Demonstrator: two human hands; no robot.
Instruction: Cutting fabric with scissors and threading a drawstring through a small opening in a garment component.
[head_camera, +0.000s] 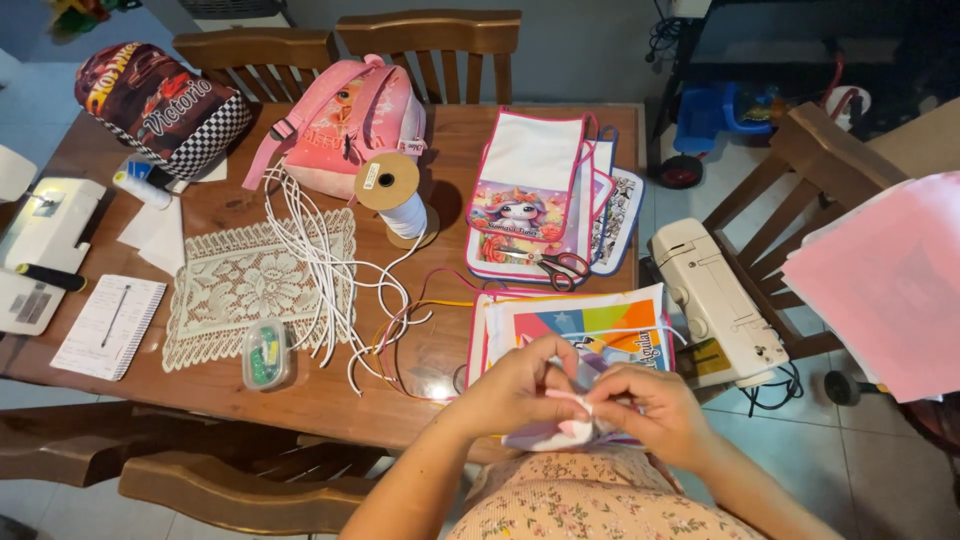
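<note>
My left hand (520, 385) and my right hand (645, 405) meet at the table's near edge, both pinching a small white and pink fabric piece (565, 428) with a pink cord. Under them lies a colourful printed fabric bag (590, 330). Beyond it is a stack of white bags with pink trim (535, 170), with red-handled scissors (562, 266) lying on it.
White cords (320, 260) trail over a lace doily (250, 285) near a spool of white cord (395, 195). A pink backpack (345, 125), a dark backpack (160, 105), a small plastic box (265, 355), a notepad (108, 325), and a sewing machine on a chair (715, 300) surround the wooden table (300, 395).
</note>
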